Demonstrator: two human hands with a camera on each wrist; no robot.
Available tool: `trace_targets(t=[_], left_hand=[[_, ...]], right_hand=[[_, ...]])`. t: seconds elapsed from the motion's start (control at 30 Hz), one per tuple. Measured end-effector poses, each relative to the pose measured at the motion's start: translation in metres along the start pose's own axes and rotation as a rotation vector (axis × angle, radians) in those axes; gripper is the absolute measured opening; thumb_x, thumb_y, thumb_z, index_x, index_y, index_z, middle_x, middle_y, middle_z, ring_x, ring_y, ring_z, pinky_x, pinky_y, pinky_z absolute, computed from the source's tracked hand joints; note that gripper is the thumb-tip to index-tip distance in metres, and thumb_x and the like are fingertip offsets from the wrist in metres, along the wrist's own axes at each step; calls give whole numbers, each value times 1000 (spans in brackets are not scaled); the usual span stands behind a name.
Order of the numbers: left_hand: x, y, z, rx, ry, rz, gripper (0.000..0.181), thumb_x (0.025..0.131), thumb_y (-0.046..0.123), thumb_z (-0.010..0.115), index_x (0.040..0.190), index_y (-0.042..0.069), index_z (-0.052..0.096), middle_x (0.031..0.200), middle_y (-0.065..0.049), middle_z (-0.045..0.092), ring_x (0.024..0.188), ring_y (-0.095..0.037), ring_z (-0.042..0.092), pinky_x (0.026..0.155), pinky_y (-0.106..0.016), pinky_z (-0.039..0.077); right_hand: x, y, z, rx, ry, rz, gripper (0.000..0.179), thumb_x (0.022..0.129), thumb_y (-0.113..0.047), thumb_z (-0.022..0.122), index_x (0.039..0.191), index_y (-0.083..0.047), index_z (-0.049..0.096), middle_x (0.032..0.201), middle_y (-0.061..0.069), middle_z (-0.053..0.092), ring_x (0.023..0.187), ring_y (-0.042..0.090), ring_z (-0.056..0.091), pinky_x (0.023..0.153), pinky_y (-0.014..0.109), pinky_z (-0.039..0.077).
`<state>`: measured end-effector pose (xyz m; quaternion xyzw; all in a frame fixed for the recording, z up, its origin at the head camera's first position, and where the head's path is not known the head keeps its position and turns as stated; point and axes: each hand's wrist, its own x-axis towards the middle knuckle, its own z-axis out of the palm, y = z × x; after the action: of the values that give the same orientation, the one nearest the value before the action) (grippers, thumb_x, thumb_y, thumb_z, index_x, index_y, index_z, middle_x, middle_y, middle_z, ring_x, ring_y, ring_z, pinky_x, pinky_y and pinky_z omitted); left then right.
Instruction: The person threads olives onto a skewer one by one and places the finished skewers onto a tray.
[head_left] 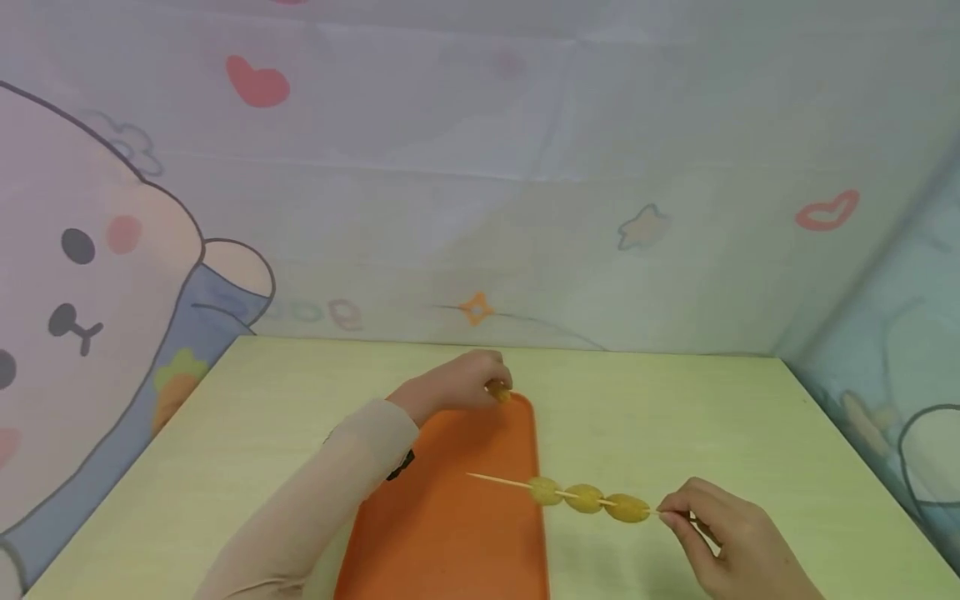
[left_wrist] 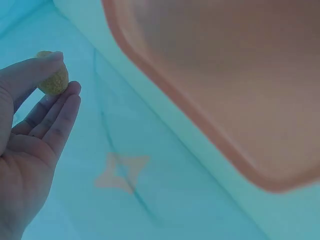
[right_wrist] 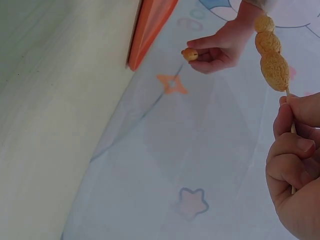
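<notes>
My right hand pinches a thin wooden skewer near its lower end. Threaded on it in a row are three golden, rough-surfaced oval food balls, and the bare pointed tip extends to the left over the orange tray. In the right wrist view the skewer stands nearly upright, its lower part running behind the curled fingers. My left hand is at the tray's far end, pinching one loose food ball between thumb and fingertips. That ball is apart from the skewer.
The tray lies lengthwise on a pale yellow-green table. Behind the table hangs a printed cloth backdrop with hearts, stars and a cartoon animal. My left sleeve crosses over the tray's left side.
</notes>
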<state>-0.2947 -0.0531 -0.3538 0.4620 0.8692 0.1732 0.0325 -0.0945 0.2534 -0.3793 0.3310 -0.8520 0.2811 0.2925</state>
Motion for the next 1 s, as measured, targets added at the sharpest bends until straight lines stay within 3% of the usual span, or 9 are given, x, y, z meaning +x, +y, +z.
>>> trace_targets(t=[0.17,0.43,0.7,1.0], left_hand=[[-14,2,-6,-16,24,10,15,87,-2,64,99,2,73,87,-5,58,78,-16,49,71,-23,44],[-54,4,-11,-71,47,-2,16,86,2,69,102,4,71,92,0,58,82,-13,56,76,-27,52],[-93,14,-6,-174,48,0,14,86,-1,68,99,7,68,97,1,61,85,-9,58,78,-30,54],[-116,31,4,-231,67,2,10,86,2,70,95,7,68,92,3,58,80,-8,52,73,-26,52]], right_hand=[[2,4,0,1,14,-22,8,97,-22,59,89,-22,62,78,-17,51,62,-8,36,52,7,30],[5,4,1,-6,18,-23,9,97,-21,60,88,-22,62,79,-17,51,62,-8,37,52,6,31],[4,3,3,11,-6,13,27,82,2,72,89,-22,64,79,-20,51,62,-8,37,51,6,31],[5,-3,8,3,-49,71,41,72,11,76,87,-25,63,79,-22,50,62,-8,39,53,6,34]])
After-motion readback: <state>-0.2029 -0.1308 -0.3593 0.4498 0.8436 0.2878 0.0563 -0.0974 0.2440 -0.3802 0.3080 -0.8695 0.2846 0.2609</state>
